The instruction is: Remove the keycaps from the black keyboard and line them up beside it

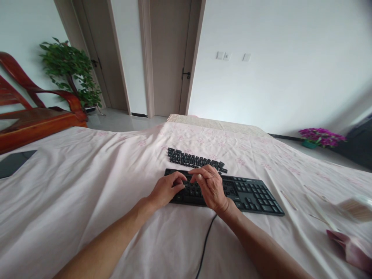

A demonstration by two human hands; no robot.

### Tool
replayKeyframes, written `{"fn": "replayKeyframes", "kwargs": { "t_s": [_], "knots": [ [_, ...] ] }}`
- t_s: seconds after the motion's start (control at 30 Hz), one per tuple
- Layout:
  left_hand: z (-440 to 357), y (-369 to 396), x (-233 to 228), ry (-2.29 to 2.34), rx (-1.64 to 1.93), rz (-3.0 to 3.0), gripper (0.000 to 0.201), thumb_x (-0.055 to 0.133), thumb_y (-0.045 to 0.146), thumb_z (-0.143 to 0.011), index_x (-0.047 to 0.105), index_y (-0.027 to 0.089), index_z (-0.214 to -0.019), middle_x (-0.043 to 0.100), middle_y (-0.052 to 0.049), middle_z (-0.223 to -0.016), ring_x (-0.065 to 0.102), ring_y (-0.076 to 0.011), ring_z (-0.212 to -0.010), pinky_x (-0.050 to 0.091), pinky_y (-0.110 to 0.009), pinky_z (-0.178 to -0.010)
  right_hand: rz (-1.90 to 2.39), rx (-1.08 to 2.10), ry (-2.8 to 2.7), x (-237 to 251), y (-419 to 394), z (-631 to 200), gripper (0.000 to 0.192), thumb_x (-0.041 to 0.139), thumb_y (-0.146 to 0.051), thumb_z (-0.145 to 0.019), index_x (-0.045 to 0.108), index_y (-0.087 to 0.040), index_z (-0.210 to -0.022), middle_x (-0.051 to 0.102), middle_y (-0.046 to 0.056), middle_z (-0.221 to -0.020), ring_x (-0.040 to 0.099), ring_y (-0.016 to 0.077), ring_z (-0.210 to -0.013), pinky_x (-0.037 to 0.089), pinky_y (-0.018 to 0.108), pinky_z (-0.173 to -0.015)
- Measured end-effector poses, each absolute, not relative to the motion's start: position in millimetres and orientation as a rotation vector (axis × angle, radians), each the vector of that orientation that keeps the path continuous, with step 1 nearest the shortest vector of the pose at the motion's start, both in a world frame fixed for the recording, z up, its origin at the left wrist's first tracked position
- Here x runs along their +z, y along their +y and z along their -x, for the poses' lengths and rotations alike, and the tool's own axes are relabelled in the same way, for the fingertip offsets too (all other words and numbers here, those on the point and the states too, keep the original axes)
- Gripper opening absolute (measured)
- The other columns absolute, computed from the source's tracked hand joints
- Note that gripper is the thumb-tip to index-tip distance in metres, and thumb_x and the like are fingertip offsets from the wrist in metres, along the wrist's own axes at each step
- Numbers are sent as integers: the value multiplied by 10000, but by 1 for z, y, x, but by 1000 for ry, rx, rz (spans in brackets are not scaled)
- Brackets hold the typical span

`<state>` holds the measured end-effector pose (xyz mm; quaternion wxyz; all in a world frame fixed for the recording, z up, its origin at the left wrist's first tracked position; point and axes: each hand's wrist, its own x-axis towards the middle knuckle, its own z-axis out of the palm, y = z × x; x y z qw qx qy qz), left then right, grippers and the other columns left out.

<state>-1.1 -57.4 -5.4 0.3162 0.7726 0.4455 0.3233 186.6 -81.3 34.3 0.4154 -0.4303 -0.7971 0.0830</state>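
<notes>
A black keyboard (255,193) lies flat on the cloth-covered surface before me, its left part stripped of many keycaps and its right part still bearing keys. My left hand (170,188) is over the keyboard's left end, fingers curled and thumb close to the index finger. Beside it, my right hand (210,188) reaches over the middle, thumb and fingertips drawn together and pointing left. Anything between the fingertips of either hand is too small or hidden to make out. Just behind the keyboard, loose black keycaps (192,159) lie in rows.
A black cable (205,244) runs toward me. On the right are thin sticks (289,200), a clear container of sticks (359,209) and a pink cloth (348,248). A dark flat device (16,163) lies far left. A wooden chair (37,116) stands beyond the pale bedspread (116,166).
</notes>
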Motion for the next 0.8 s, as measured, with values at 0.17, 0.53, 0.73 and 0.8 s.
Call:
{"fn": "replayKeyframes", "kwargs": {
  "t_s": [0.17,0.53,0.73,0.8],
  "knots": [
    [2,-55,-9,1131,905,-1949,276,573,206,-786,556,234,-1060,626,33,-796,590,-135,-750,432,-236,-714,1308,150,-2193,37,-72,-190,282,391,-198,-951,627,-209,-1104,692,44,-923,602,176,-910,431,274,-805],
    [3,-54,-11,1073,991,-1824,391,603,303,-813,480,214,-1174,631,9,-814,600,-152,-745,446,-256,-687,1392,250,-2279,26,-71,-181,419,589,-222,-835,579,-301,-1247,699,19,-963,626,183,-903,424,248,-783],
    [1,-49,-17,962,1035,-1698,647,624,234,-793,336,247,-1372,633,-3,-883,608,-147,-782,466,-274,-728,1369,283,-2205,20,-73,-179,239,557,-217,-862,703,-311,-1026,690,14,-923,629,164,-842,416,222,-718],
    [1,-48,-18,927,1051,-1662,696,628,191,-778,311,254,-1394,631,-6,-899,611,-144,-792,471,-280,-750,1370,328,-2124,18,-72,-178,172,577,-233,-854,721,-285,-933,692,9,-904,632,160,-818,418,222,-715]
  ]
}}
